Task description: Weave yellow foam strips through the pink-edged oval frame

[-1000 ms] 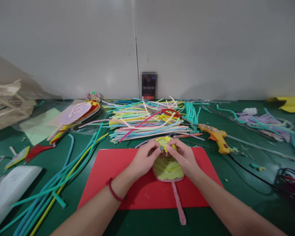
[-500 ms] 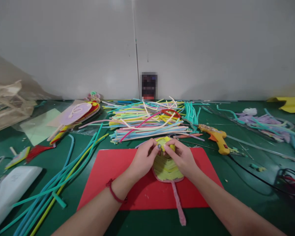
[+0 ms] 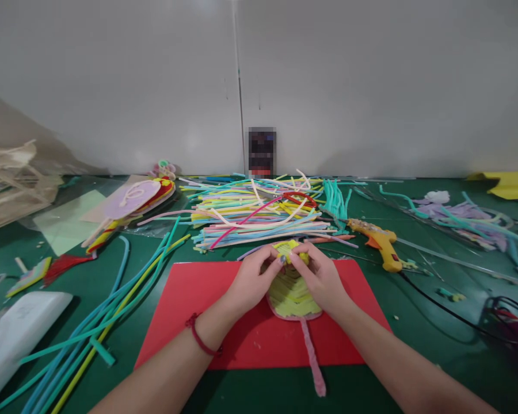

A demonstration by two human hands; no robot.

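Observation:
My left hand point(image 3: 256, 274) and my right hand point(image 3: 322, 273) meet above the far end of a yellow-green fan point(image 3: 293, 300), thumbs and fingers closed on a small bright yellow fuzzy piece point(image 3: 288, 249). Its full shape is hidden by my fingers. The fan looks made of rows of pipe cleaners, with a pink rim and a twisted pink handle point(image 3: 313, 359) pointing toward me. Beneath it lies a red sheet point(image 3: 207, 310); the handle reaches past its near edge.
Behind the sheet is a pile of coloured pipe cleaners point(image 3: 259, 215) with red-handled scissors point(image 3: 300, 199) on top. A yellow glue gun point(image 3: 382, 244) lies to the right. Left are long pipe cleaners point(image 3: 107, 322), a white device point(image 3: 21, 333) and another fan point(image 3: 132, 198).
My left thumb has shifted slightly to the right on the yellow piece. Both hands otherwise keep their place, and the fan stays put.

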